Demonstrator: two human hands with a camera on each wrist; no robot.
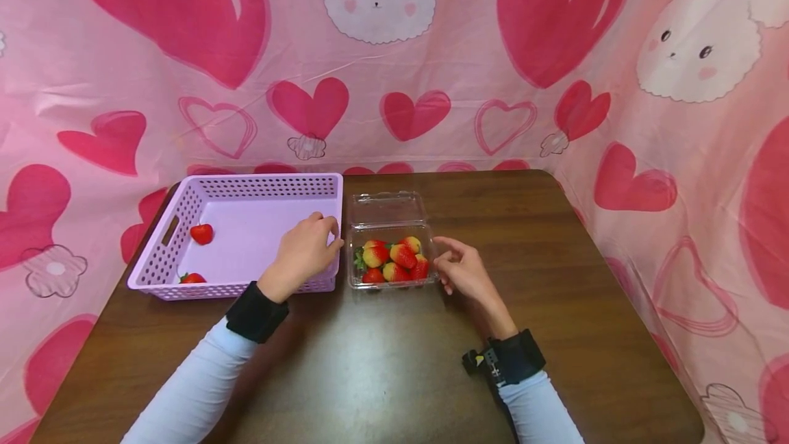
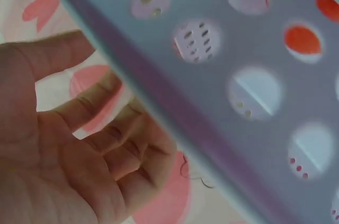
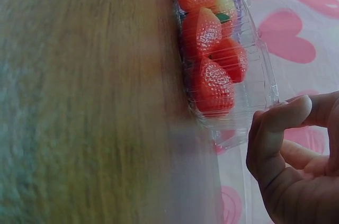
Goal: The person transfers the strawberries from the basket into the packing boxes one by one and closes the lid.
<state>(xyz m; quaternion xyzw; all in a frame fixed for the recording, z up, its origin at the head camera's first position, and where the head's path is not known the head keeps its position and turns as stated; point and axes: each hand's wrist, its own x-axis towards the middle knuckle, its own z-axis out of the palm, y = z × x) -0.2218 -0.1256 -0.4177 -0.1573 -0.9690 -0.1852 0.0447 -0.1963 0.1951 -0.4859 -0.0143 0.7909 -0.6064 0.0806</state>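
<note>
We have two strawberries [image 1: 201, 233] in the basket [image 1: 185, 205] left of the open clamshell [image 1: 390, 255], several berries remaining inside it; our left hand [image 1: 305, 251] rests on the basket's rim, fingers loosely bent and holding nothing, and our right hand [image 1: 464, 270] hovers empty, loosely curled, at the clamshell's right.

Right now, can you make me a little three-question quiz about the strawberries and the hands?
1. True or false: the lid of the clear box stands open.
2. How many strawberries lie in the purple basket? A) none B) two C) six
3. Fill in: the left hand rests over the basket's ____ wall, next to the clear box.

Key:
1. True. The lid is folded back on the table.
2. B. One strawberry lies near the handle slot, another by the near wall.
3. Right. The right hand is at the clear box's other side, fingers loosely curled, holding nothing.
</note>
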